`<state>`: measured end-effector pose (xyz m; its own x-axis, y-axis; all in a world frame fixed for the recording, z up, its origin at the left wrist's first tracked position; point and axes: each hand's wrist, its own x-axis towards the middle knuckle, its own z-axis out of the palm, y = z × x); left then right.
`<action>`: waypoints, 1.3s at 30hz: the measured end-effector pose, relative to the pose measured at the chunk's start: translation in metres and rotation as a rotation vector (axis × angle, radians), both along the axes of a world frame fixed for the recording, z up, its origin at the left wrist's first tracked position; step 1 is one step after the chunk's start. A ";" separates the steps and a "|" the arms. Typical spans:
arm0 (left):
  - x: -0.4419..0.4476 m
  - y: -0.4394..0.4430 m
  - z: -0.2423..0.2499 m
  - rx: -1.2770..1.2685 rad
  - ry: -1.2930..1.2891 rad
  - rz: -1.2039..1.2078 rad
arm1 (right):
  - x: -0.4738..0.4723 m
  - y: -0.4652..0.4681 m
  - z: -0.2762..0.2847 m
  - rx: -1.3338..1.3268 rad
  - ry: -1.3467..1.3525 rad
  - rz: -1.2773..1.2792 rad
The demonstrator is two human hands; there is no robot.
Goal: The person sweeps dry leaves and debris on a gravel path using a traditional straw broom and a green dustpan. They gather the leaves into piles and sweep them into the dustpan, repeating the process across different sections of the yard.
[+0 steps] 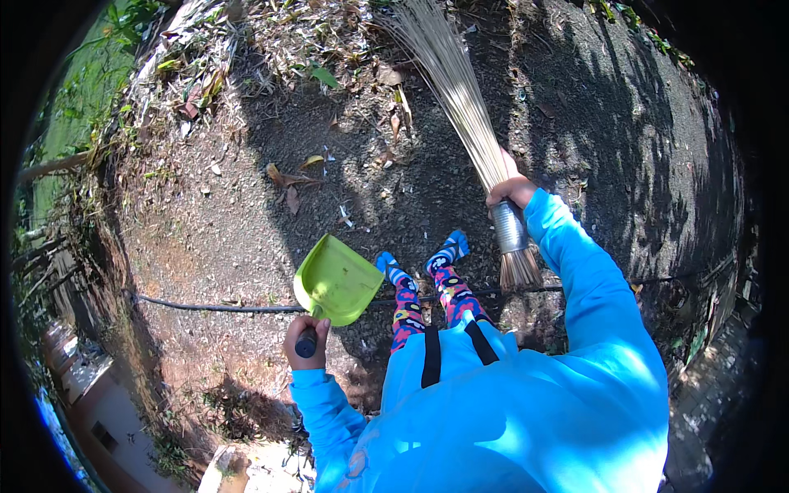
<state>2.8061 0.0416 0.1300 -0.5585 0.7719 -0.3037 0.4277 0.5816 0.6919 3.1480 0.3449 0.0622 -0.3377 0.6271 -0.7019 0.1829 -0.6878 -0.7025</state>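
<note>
My left hand point(306, 345) grips the black-ended handle of a lime-green plastic dustpan point(339, 283). The pan is held out in front of my left side, with a few dark specks on its inner face. In my right hand point(513, 185) is a broom of thin stiff bristles point(459, 92), bound near its butt by a ribbed metal can point(510, 227). My fingers wrap the bristles just above the can. The bristles fan away from me toward the leaf litter, and their tips run to the top edge of the view.
Dry leaves point(290, 182) and small white scraps point(345, 215) lie on the gravelly dirt ground point(203, 246). A thick heap of leaf litter point(290, 37) spreads along the top. A black hose point(228, 307) crosses the ground by my feet. Green grass point(92, 105) borders the left.
</note>
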 end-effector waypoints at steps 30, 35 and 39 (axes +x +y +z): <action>-0.092 -0.104 -0.006 -0.135 0.029 0.167 | -0.172 -0.188 -0.037 -0.976 0.069 0.464; -0.101 -0.113 -0.003 -0.129 0.056 0.147 | -0.201 -0.128 -0.068 -0.907 -0.012 0.394; -0.108 -0.116 -0.003 -0.131 -0.041 0.258 | -0.215 -0.036 -0.067 -0.444 0.034 0.289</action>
